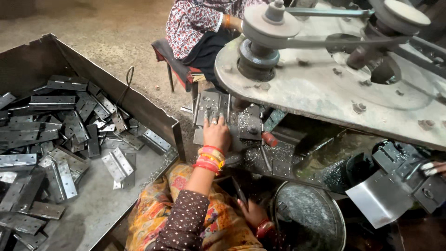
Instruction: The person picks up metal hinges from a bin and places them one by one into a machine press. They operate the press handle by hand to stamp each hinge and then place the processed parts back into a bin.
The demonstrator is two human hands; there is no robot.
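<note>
A grey steel hinge plate (210, 108) lies flat and opened out on the machine bed (260, 158), just under the edge of the big round machine table (316, 88), its drilled leaves dull and dusted with metal filings. The left hand (216, 132) rests palm-down on its near edge, fingers spread over the leaf and pressing it to the bed. Nearer than the bed and lower, a thin dark flat metal piece (239, 191) stands tilted, pinched in the fingers of the right hand (253, 213); its exact shape cannot be told.
</note>
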